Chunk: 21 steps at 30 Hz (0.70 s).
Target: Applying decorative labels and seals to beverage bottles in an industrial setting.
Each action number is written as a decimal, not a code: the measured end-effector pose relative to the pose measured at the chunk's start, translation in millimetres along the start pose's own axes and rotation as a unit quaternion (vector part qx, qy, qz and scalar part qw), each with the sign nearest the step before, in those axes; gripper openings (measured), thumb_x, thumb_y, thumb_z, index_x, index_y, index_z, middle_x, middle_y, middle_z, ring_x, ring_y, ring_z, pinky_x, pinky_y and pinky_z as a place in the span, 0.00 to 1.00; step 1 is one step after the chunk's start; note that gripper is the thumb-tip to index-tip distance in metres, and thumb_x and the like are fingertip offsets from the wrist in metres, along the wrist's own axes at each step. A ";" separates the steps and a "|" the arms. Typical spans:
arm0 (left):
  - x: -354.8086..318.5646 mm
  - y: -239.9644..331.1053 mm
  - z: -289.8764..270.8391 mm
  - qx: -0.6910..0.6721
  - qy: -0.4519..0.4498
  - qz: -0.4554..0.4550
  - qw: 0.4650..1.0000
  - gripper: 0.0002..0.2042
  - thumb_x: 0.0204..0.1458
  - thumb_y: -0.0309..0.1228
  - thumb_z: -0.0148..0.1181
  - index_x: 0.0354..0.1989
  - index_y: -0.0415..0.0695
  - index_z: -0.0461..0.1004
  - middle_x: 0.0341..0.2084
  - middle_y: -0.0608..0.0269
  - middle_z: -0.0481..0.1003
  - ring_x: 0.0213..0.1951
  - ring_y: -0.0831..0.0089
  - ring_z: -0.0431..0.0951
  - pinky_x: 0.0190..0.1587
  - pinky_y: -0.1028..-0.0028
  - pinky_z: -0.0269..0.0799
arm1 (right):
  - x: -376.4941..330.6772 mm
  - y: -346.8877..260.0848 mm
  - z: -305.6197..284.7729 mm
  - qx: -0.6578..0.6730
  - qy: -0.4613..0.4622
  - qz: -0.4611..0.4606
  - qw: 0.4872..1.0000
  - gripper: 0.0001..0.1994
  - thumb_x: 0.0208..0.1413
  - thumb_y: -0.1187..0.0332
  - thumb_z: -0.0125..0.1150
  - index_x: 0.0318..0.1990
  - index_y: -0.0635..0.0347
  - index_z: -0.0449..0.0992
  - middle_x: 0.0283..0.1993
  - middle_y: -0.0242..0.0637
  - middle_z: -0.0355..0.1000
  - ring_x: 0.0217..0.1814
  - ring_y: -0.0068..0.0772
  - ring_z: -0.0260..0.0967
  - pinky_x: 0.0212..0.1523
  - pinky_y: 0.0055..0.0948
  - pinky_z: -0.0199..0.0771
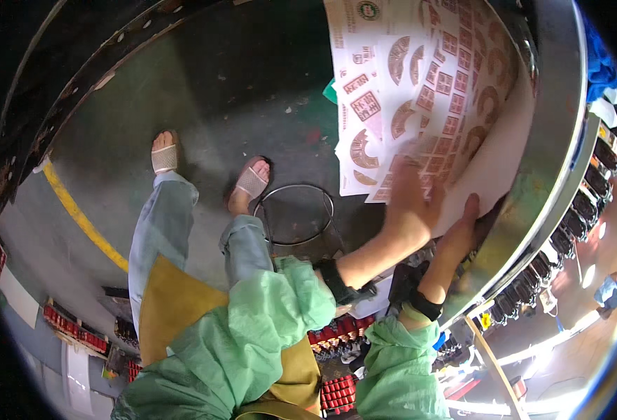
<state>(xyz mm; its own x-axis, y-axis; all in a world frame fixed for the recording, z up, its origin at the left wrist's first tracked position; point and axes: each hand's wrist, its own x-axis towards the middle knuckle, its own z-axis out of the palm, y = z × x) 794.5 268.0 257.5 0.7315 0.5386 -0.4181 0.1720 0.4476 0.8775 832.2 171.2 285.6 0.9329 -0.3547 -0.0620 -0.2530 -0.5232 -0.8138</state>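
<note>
A stack of large white printed sheets (406,77) with red-brown label shapes lies on a metal machine table (557,140) at the upper right. My left hand (410,203) lies flat on the near part of the top sheet, fingers spread. My right hand (462,227) is at the near edge of the stack, thumb up against the white sheet edge, its fingers hidden under the sheets. Both arms wear green sleeves and black wristbands.
My legs in light jeans and sandals (165,157) stand on a grey-green floor beside a round stool ring (294,213). A yellow floor line (84,220) runs at the left. A row of dark rollers (581,210) lines the machine at the right. Red boxes (336,392) sit below.
</note>
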 end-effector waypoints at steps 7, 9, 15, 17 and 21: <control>10.2 -16.8 -1.8 0.167 0.002 -0.016 0.986 0.30 0.49 0.22 0.58 0.61 0.28 0.57 0.52 0.39 0.65 0.57 0.46 0.64 0.62 0.57 0.58 | 3.7 -0.5 -1.8 -0.012 -0.010 0.146 0.989 0.30 0.58 0.62 0.61 0.65 0.66 0.61 0.61 0.43 0.65 0.59 0.38 0.65 0.59 0.35 0.66; 14.8 -12.6 3.1 0.194 0.036 0.017 0.980 0.27 0.47 0.23 0.60 0.57 0.28 0.61 0.50 0.39 0.66 0.55 0.46 0.65 0.59 0.56 0.60 | 4.9 4.1 -2.3 0.036 -0.022 0.144 0.989 0.31 0.58 0.60 0.61 0.65 0.67 0.61 0.60 0.43 0.66 0.59 0.39 0.65 0.59 0.34 0.66; 21.6 -3.8 15.7 0.223 0.021 -0.066 0.972 0.21 0.46 0.24 0.63 0.49 0.33 0.66 0.46 0.45 0.70 0.51 0.49 0.69 0.53 0.56 0.63 | 14.5 22.1 -11.1 -0.003 -0.039 0.097 0.995 0.32 0.59 0.59 0.60 0.66 0.69 0.59 0.62 0.46 0.64 0.62 0.42 0.63 0.62 0.37 0.63; 21.5 -4.3 28.3 0.074 0.018 -0.107 0.991 0.17 0.48 0.26 0.62 0.47 0.35 0.68 0.38 0.44 0.72 0.40 0.44 0.72 0.46 0.51 0.63 | 19.1 27.8 -16.1 0.007 -0.082 0.120 0.989 0.33 0.60 0.58 0.59 0.66 0.69 0.58 0.64 0.46 0.62 0.63 0.43 0.62 0.63 0.38 0.62; 17.7 -12.7 46.9 0.122 0.068 -0.027 0.990 0.13 0.47 0.24 0.58 0.41 0.32 0.70 0.36 0.42 0.71 0.38 0.42 0.71 0.43 0.53 0.66 | 24.7 37.9 -21.5 -0.034 -0.131 0.078 0.988 0.33 0.61 0.57 0.57 0.67 0.68 0.57 0.65 0.47 0.60 0.65 0.43 0.60 0.63 0.38 0.62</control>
<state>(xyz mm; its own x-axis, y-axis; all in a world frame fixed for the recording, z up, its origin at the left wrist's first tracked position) 836.2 238.4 250.0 0.6248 0.6165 -0.4791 0.3747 0.3016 0.8767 840.2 126.0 265.7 0.9133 -0.2264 -0.3386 -0.4071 -0.5316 -0.7428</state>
